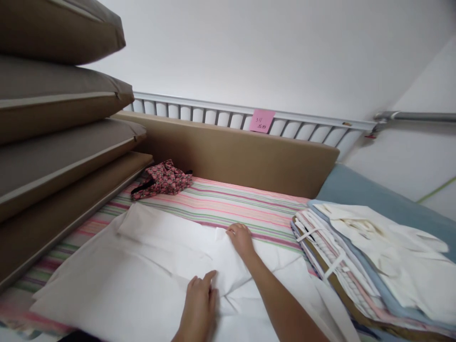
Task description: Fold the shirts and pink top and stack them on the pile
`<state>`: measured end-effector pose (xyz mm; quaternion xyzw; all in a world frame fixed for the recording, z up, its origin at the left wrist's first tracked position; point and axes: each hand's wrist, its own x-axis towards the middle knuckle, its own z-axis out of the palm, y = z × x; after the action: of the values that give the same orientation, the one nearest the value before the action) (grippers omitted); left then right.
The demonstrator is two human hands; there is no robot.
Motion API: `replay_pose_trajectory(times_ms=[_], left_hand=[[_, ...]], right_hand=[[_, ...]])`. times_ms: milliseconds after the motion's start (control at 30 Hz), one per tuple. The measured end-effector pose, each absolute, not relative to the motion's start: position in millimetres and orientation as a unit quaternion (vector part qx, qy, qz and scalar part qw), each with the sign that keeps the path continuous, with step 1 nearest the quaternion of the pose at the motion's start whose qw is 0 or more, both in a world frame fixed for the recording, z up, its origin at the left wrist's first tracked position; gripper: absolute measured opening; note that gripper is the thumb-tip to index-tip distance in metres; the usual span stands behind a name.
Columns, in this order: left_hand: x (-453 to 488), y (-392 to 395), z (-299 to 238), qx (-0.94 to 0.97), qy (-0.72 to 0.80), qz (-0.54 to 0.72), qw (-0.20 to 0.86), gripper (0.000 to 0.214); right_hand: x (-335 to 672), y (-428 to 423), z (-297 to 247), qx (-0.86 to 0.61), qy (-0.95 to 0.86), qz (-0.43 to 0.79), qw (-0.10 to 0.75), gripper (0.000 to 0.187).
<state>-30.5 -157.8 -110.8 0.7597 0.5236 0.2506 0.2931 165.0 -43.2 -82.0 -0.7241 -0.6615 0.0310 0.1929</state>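
A white cloth lies spread over a striped sheet on a bed. My left hand rests flat on the cloth near the bottom, fingers stretched out and together. My right hand reaches further up and pinches a folded corner of the white cloth, fingers curled over its edge. A fold runs from that corner towards my left hand.
Several brown cushions are stacked at the left. A red patterned fabric piece lies by the tan headboard. A pile of folded linens sits at the right. A pink note hangs on the white rail.
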Motion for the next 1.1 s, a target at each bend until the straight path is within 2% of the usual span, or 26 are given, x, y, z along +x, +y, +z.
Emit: replay_pose_trajectory(times_ms=[100, 233, 300, 500, 667, 867, 1100], left_hand=[[-31.4, -152.2, -103.2, 0.759, 0.546, 0.211, 0.284, 0.044], [-34.9, -146.8, -93.1, 0.765, 0.546, 0.174, 0.293, 0.047], [-36.1, -146.9, -90.5, 0.768, 0.546, 0.174, 0.286, 0.046], [-46.7, -159.4, -92.2, 0.783, 0.546, 0.188, 0.232, 0.043], [-76.8, -169.8, -98.8, 0.827, 0.475, 0.214, 0.208, 0.065], [-100.5, -176.2, -102.6, 0.852, 0.456, 0.232, 0.110, 0.023], [-113.1, -185.2, -98.0, 0.866, 0.400, 0.294, 0.059, 0.020]], right_hand=[[159.0, -44.4, -91.4, -0.732, -0.656, 0.030, 0.183, 0.020], [155.4, -62.9, -88.8, -0.734, -0.655, 0.017, 0.177, 0.040], [151.9, -78.7, -85.3, -0.714, -0.679, 0.021, 0.170, 0.043], [136.4, -115.7, -113.6, -0.670, -0.738, 0.055, 0.062, 0.051], [138.0, -110.9, -149.3, -0.673, -0.739, 0.006, 0.040, 0.053], [136.0, -111.8, -139.7, -0.678, -0.733, 0.043, 0.028, 0.057], [134.2, -115.9, -111.1, -0.681, -0.724, 0.103, 0.031, 0.069]])
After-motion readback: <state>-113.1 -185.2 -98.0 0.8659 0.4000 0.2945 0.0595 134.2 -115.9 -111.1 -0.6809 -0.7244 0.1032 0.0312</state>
